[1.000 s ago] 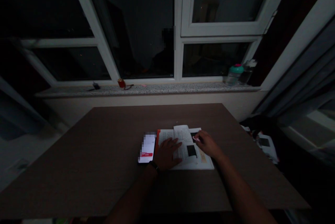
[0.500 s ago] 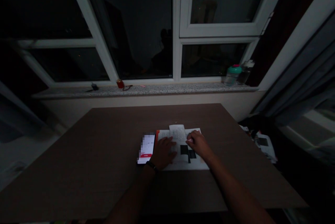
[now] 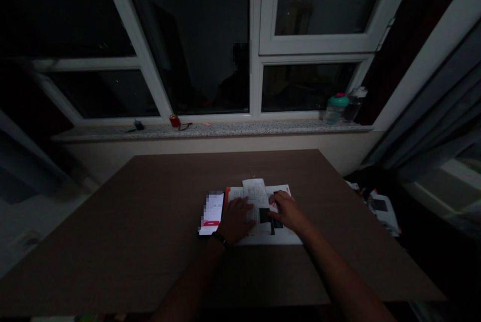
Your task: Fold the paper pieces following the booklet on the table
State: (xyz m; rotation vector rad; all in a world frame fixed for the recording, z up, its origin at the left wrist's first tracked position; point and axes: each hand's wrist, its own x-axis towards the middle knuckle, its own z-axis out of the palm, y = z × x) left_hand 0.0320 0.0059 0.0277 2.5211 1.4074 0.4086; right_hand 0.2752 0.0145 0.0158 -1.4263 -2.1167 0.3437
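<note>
A printed sheet or magazine page (image 3: 240,240) with dark pictures and an orange-red left edge lies on the table. A smaller printed slip of paper (image 3: 254,184) rests on it and reaches past its far edge. My left hand (image 3: 236,219) is flat with its fingers spread, pressing on the papers' left part. On the right part, my right hand (image 3: 286,210) is closed, fingers curled down around a small pale pink thing, mostly hidden. A lit phone (image 3: 213,211) with a red bar on its screen lies beside my left hand.
The brown table (image 3: 150,242) stands below a window. On the speckled sill (image 3: 233,129) are a small red jar (image 3: 175,121), a dark small bottle (image 3: 139,125), a teal-lidded bottle (image 3: 336,109) and a clear bottle (image 3: 356,104). Papers (image 3: 385,214) lie beyond the table's right edge.
My right hand has shifted slightly toward me over the page, its fingers a little less tightly curled. My left hand stays in place on the papers.
</note>
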